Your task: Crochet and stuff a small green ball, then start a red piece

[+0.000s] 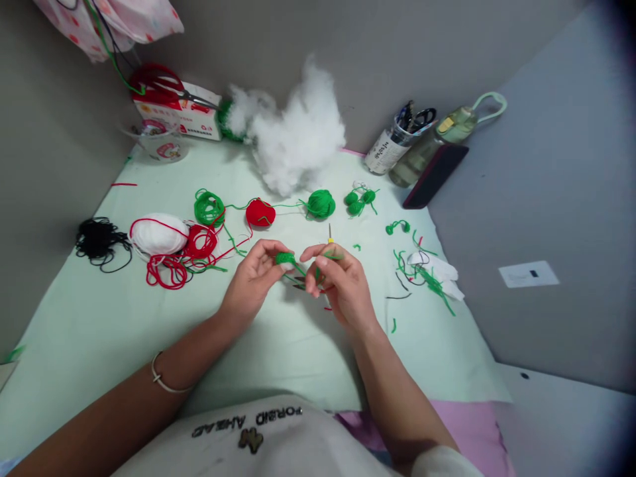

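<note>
My left hand [256, 278] is closed on a small green crochet piece [285, 258] with a white underside, pinched between thumb and fingers. A strand of green yarn [300, 269] runs from the piece across to my right hand [345, 281], whose fingers are curled and pinched around it. Just beyond the right hand lies a thin metal tool with a yellow part [330, 233], partly hidden by the fingers. Something dark and pointed [299, 285] shows below, between the hands; its kind is unclear. Farther back sit a ball of green yarn [320, 204] and a red crochet piece [261, 213].
White stuffing [298, 129] is heaped at the back. White yarn [158, 235], red yarn [201, 242] and black yarn [99, 240] lie left. Right are small green pieces [355, 204], yarn scraps [432, 281], a pen cup [387, 151], a bottle [410, 165] and a dark phone-like slab [437, 175]. Red-handled scissors [161, 81] rest on a box.
</note>
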`<state>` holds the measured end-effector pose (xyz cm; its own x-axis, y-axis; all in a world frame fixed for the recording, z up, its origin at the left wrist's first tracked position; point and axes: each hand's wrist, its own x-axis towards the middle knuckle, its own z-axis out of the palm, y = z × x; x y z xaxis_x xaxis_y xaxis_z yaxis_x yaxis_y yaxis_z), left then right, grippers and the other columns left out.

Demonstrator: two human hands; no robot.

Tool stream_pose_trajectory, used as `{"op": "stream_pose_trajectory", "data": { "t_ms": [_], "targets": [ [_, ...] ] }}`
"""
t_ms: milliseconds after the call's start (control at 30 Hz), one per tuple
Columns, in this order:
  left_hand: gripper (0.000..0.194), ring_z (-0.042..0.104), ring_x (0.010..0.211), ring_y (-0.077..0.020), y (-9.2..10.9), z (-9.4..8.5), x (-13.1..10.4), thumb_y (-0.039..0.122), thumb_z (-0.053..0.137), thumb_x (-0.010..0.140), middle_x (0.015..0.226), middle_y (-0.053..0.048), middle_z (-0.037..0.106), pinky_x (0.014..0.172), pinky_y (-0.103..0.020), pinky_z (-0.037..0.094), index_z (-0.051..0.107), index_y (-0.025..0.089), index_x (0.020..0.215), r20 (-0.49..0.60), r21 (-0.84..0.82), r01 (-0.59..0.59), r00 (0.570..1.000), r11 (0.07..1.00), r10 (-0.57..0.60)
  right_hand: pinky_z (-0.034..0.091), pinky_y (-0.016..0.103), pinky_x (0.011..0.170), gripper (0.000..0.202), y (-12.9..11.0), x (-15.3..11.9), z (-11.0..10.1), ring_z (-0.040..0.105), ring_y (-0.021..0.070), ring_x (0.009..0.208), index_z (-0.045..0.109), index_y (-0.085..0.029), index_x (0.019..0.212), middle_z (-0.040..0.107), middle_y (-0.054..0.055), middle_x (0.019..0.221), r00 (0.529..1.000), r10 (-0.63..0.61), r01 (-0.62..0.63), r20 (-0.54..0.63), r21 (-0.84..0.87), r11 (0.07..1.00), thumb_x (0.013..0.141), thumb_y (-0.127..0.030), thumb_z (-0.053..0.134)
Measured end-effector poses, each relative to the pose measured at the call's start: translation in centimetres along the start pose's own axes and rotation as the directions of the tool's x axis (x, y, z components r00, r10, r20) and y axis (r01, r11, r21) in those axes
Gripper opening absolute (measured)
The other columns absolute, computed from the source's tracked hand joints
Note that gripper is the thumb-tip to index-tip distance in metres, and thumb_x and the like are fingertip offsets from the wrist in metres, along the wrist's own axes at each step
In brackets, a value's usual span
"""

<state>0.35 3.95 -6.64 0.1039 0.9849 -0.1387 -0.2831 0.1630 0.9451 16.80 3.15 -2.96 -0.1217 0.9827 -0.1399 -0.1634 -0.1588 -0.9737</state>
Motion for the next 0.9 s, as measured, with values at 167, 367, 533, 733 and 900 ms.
{"op": "stream_pose_trajectory", "data": {
  "t_ms": [167,367,533,733,900],
  "targets": [
    [0.022,0.061,0.089,-0.0156,0.0,-0.1,0.0,0.023,0.076,0.079,0.094,0.0,0.067,0.085,-0.028,0.048,0.066,0.02,0.098,-0.001,0.075,-0.033,0.999,0.997,0.033,0.036,0.025,0.061,0.019,0.7,0.0,0.2,0.045,0.0097,0.062,0.059,-0.021,0.087,0.055,-0.005,0.075,0.999,-0.014,0.029,0.037,-0.441,0.897,0.091,-0.039,0.067],
    [0.026,0.063,0.083,-0.0155,0.7,-0.2,-0.1,0.032,0.074,0.084,0.089,0.0,0.065,0.079,-0.029,0.053,0.064,0.019,0.104,0.085,0.108,-0.004,0.996,0.994,-0.005,0.03,0.027,0.06,0.035,1.0,-0.3,0.1,0.04,0.0113,0.063,0.056,-0.02,0.071,0.049,-0.005,0.064,0.999,0.006,0.02,0.042,-0.578,0.816,0.097,-0.043,0.058],
    [0.025,0.067,0.084,-0.0161,0.7,-0.6,0.1,0.033,0.074,0.083,0.087,-0.001,0.066,0.078,-0.029,0.055,0.06,0.019,0.098,0.127,0.155,-0.011,0.992,0.988,-0.009,0.031,0.027,0.063,0.03,0.9,-0.7,0.3,0.043,0.0127,0.065,0.055,-0.021,0.073,0.052,-0.003,0.067,0.995,-0.076,0.098,0.064,-0.708,0.699,0.099,-0.036,0.057],
    [0.017,0.057,0.06,-0.0121,-0.1,-0.6,0.2,0.022,0.069,0.079,0.065,0.006,0.057,0.06,-0.025,0.046,0.054,0.021,0.088,0.042,0.245,-0.01,0.999,0.969,0.0,0.03,0.027,0.063,0.023,0.8,-1.7,1.5,0.046,0.0133,0.063,0.057,-0.022,0.08,0.053,-0.003,0.068,0.97,-0.192,0.232,0.146,-0.788,0.57,0.101,-0.022,0.047],
    [0.014,0.053,0.061,-0.0108,-0.2,-0.7,0.5,0.017,0.066,0.077,0.07,0.006,0.055,0.058,-0.024,0.043,0.055,0.021,0.085,0.038,0.271,-0.034,0.999,0.962,0.024,0.029,0.027,0.06,0.022,1.2,-1.7,1.9,0.039,0.0119,0.057,0.054,-0.022,0.077,0.047,-0.005,0.062,0.982,-0.129,0.188,0.137,-0.751,0.633,0.099,-0.024,0.048]
  ]
}}
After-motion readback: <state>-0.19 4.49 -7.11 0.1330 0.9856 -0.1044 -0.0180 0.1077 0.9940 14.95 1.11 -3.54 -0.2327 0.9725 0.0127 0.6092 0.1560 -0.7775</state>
